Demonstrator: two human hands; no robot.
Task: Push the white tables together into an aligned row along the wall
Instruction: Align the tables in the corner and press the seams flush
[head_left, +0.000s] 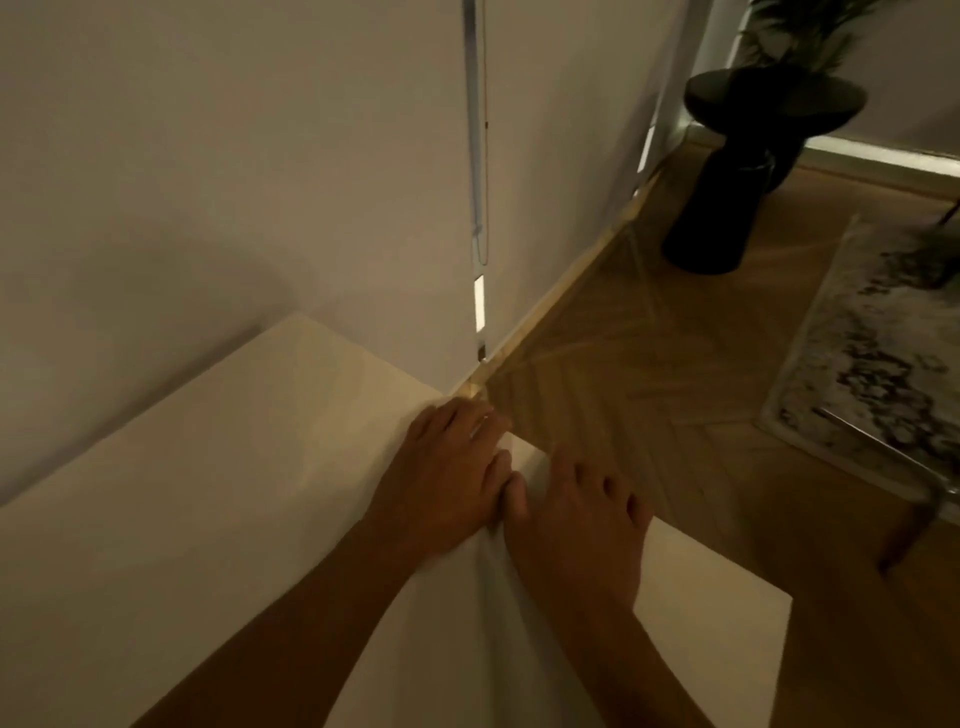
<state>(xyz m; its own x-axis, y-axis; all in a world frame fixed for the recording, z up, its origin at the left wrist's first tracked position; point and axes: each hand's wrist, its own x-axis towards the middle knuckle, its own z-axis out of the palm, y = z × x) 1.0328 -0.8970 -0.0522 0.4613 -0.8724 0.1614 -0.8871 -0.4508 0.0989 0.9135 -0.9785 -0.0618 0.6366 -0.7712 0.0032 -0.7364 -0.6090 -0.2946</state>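
Observation:
A large white table (208, 493) stands along the pale wall (234, 156) on the left. A second white table (706, 618) adjoins it on the right, and a narrow seam (488, 597) runs between the two tops. My left hand (452, 467) lies palm down on the far right corner of the left table, its fingers bent over the far edge. My right hand (576, 525) lies beside it on the right table's far edge, fingers curled over that edge. The two thumbs touch above the seam.
Herringbone wood floor (649, 364) stretches beyond the tables, with a baseboard (561, 291) along the wall. A black pedestal stand (743, 156) with a plant is at the back right. A patterned rug (883, 338) and a clear-legged piece of furniture (924, 488) lie to the right.

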